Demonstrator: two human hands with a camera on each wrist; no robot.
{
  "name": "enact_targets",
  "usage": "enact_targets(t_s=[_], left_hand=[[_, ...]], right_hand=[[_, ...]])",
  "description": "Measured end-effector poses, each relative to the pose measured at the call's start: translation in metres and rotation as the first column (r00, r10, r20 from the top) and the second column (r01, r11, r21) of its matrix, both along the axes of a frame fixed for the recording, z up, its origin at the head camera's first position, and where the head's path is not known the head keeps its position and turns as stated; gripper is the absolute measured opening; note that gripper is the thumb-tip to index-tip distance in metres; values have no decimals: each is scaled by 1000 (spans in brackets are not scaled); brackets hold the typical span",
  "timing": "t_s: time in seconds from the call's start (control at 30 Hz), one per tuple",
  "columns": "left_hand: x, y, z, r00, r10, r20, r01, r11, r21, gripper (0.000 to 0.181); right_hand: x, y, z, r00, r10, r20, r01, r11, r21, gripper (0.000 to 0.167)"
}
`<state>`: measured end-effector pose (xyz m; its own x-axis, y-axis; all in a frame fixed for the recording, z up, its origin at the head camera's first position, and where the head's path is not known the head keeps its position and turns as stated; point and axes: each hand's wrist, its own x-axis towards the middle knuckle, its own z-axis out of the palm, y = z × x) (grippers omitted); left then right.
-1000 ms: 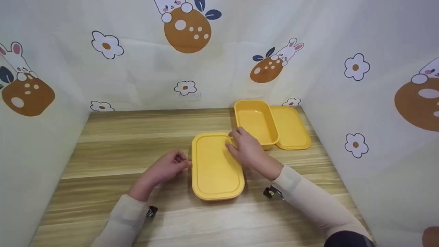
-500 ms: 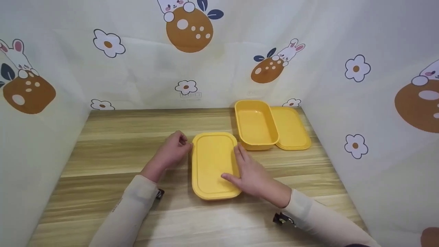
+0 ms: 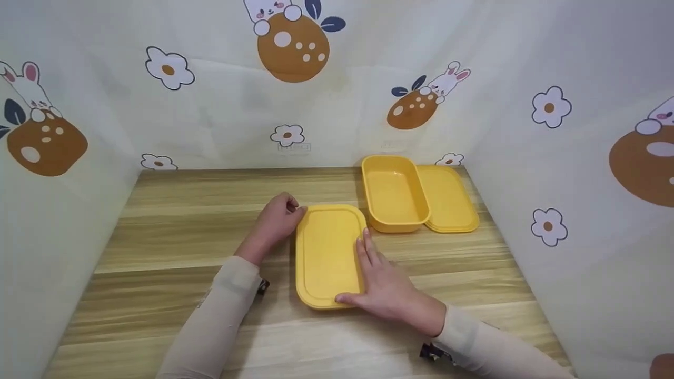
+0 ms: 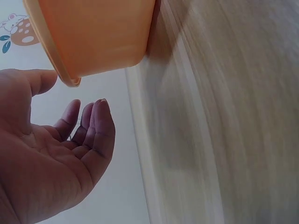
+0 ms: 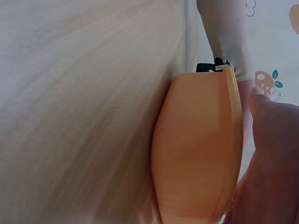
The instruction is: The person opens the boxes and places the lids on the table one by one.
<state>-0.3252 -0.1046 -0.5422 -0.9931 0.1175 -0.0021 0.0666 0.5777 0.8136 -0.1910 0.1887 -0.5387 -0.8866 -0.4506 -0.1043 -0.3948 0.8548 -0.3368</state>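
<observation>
A yellow box point(image 3: 331, 258) with its lid on stands on the wooden table. My left hand point(image 3: 276, 221) is at its far left corner; in the left wrist view the thumb of that hand point(image 4: 56, 149) touches the lid's rim, and the other fingers are loosely bent, holding nothing. My right hand point(image 3: 392, 292) lies along the right edge, fingers extended against the rim and thumb on the lid near the front right corner. The right wrist view shows the box side point(image 5: 196, 149) beside the right hand point(image 5: 275, 154).
An uncovered, empty yellow box point(image 3: 395, 192) stands at the back right, close to the lidded one. A second yellow lid point(image 3: 450, 200) lies to its right, partly under it. Patterned cloth walls point(image 3: 226, 116) enclose the back and sides of the table point(image 3: 179, 231).
My left hand has moved up along the left edge to the far corner. My right hand has slid from the far right corner towards the front. The boxes have hardly moved.
</observation>
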Motion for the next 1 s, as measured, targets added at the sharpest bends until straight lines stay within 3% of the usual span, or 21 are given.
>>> enact_targets(t_s=[0.23, 0.53, 0.83, 1.0], left_hand=[[-2, 3, -5, 1000, -12, -3, 12, 999, -38, 32], [-2, 5, -5, 999, -30, 18, 31, 997, -77, 30], [-6, 11, -7, 997, -56, -57, 50, 993, -103, 25], [-10, 20, -5, 993, -75, -89, 58, 983, -176, 32]], right_hand=[[3, -1, -5, 998, -4, -59, 5, 1000, 22, 144], [5, -2, -11, 996, -57, -70, 60, 997, 39, 149], [7, -3, -12, 997, -63, -42, 62, 998, -14, 148], [7, -2, -12, 997, -69, -47, 69, 998, -5, 148]])
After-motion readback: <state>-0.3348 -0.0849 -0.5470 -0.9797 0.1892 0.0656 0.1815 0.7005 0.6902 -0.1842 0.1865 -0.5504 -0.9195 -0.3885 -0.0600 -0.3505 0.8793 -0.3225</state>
